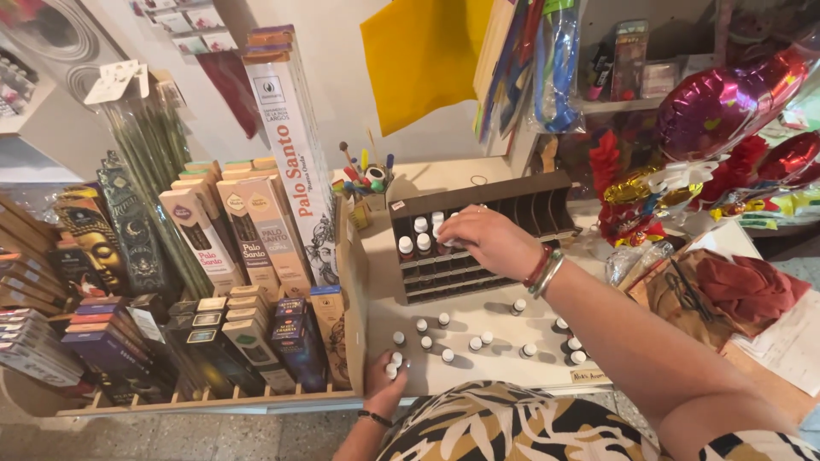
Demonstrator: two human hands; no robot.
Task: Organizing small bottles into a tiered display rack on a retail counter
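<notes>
Dark wooden slotted rack holds few small white-capped bottles — I see my right hand setting one in, left hand clamped on another; about a dozen remain on the white tabletop.

1. I am seeing a dark brown compartment rack holding white-capped small bottles.
2. My right hand is wearing red and pale green bangles.
3. My left hand is wearing a black wristband.
4. A yellow sheet is hanging behind.
5. Magenta foil balloons are shining.
6. My garment is showing a cream, black and ochre leaf pattern.
</notes>
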